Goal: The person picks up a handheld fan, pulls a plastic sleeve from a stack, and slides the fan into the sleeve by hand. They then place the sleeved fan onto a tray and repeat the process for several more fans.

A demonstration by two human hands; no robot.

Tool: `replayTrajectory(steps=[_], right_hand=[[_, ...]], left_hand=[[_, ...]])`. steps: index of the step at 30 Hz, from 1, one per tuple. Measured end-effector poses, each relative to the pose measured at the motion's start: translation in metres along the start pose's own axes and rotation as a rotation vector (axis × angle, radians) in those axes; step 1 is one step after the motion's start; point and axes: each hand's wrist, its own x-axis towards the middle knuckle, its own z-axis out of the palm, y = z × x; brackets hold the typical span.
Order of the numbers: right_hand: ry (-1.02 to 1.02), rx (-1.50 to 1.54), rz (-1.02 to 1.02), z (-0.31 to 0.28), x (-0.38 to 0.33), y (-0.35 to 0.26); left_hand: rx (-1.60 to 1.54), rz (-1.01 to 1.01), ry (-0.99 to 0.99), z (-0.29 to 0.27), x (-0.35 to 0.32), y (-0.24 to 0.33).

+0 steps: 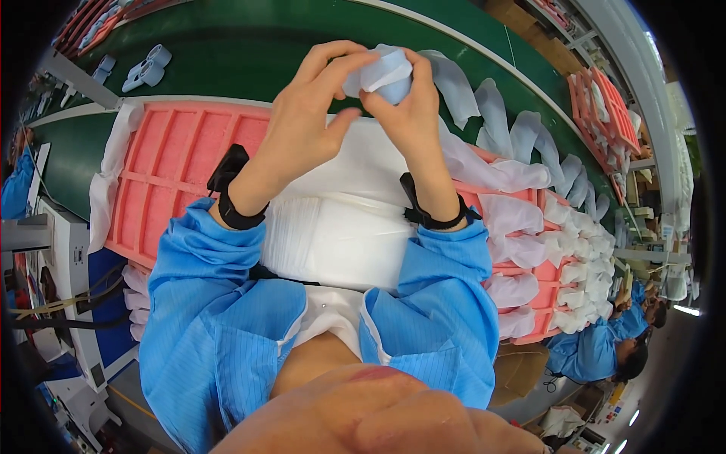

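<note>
In front of me, over the green work surface [249, 64], a light-blue rounded piece [395, 92] is partly covered by a thin whitish sheet [387, 68]. My right hand [408, 106] grips it between thumb and fingers. My left hand [318, 102] touches its left side with outstretched fingertips, its thumb held apart. Some of the left fingertips are hidden by the piece. Below both hands lies a thick stack of thin white sheets [363, 238], close to my body. To its left is a pink compartment tray [181, 155] with bare cells.
Bare light-blue pieces [147, 69] lie at the far left. Whitish wraps [495, 113] line the green surface to the right. Pink trays [541, 291] on the right hold several wrapped bundles. More pink trays [605, 113] are stacked at far right. Another person [586, 352] sits at lower right.
</note>
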Motion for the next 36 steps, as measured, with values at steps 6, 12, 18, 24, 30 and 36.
replayTrajectory(steps=[6,12,18,24,30,36], right_hand=[[-0.269,0.32,-0.227,-0.01,0.002,-0.02],[-0.617,0.146,-0.156,-0.021,0.0,-0.004],[-0.121,-0.384,-0.258,-0.011,-0.001,-0.007],[-0.083,-0.445,-0.306,-0.006,-0.006,-0.013],[-0.141,0.016,-0.074,-0.02,0.003,-0.012],[-0.143,-0.34,-0.265,-0.005,-0.009,-0.014]], left_hand=[[-0.159,0.05,0.024,-0.012,0.003,-0.017],[-0.619,0.037,-0.118,-0.021,0.005,-0.017],[-0.235,0.016,0.325,0.002,-0.003,-0.015],[0.235,0.288,0.37,-0.002,-0.008,-0.014],[0.032,0.131,0.349,-0.007,-0.006,-0.025],[-0.083,0.013,0.379,-0.002,-0.004,-0.011]])
